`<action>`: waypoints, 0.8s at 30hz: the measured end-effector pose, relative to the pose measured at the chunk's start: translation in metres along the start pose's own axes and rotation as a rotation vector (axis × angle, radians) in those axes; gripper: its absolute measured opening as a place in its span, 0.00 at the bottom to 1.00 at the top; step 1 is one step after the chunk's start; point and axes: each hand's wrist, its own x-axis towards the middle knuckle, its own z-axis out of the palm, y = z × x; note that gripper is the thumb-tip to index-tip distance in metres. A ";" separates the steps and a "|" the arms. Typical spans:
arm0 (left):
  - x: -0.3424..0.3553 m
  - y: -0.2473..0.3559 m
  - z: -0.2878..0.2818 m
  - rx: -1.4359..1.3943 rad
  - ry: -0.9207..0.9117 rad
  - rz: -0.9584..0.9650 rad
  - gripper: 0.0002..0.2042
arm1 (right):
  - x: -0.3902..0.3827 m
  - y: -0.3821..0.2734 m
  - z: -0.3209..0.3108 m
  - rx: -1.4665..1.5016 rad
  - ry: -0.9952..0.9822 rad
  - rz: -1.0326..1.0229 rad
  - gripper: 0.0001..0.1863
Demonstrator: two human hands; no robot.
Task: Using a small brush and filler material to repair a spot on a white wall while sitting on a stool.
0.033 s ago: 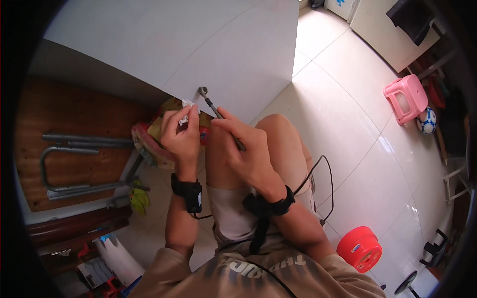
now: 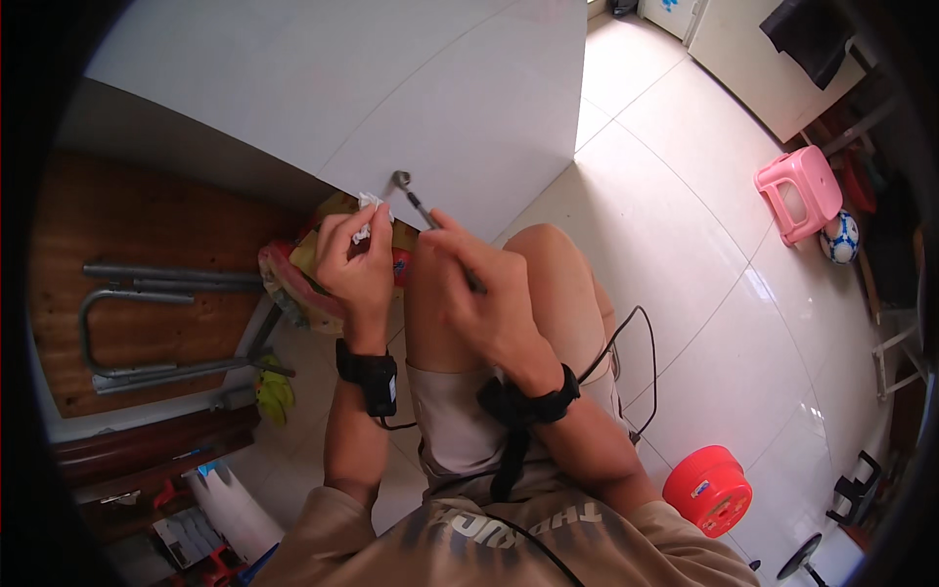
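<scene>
My right hand (image 2: 489, 293) is closed around the dark handle of a ratchet wrench (image 2: 418, 203). Its rounded metal head points up and away, in front of a pale grey panel (image 2: 460, 108). To the left of the wrench, my left hand (image 2: 354, 259) pinches a crumpled white tissue (image 2: 370, 203) between thumb and fingers. The tissue is close to the wrench's shaft but looks apart from it. Both hands are above my bent knees, and each wrist wears a black strapped device.
On the left stands a wooden board (image 2: 147, 333) with folded metal legs. A bag with red and yellow parts (image 2: 298, 279) lies below the panel. Rightward on the tiled floor are a pink stool (image 2: 797, 196), a ball (image 2: 840, 238) and a red stool (image 2: 709, 491). A black cable (image 2: 650, 362) loops beside my right knee.
The wrench's head has tilted very slightly to the right, along with a small turn of my right hand. My left hand and the tissue stay almost the same.
</scene>
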 end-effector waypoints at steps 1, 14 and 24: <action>0.003 -0.004 0.002 0.018 -0.016 0.067 0.05 | 0.001 0.000 -0.003 -0.001 0.001 0.002 0.14; 0.000 -0.026 0.000 0.239 -0.269 0.073 0.05 | 0.003 -0.004 -0.009 -0.118 -0.056 -0.037 0.14; 0.039 0.028 -0.006 0.209 -0.049 0.201 0.05 | 0.007 -0.007 -0.004 -0.101 -0.004 -0.164 0.15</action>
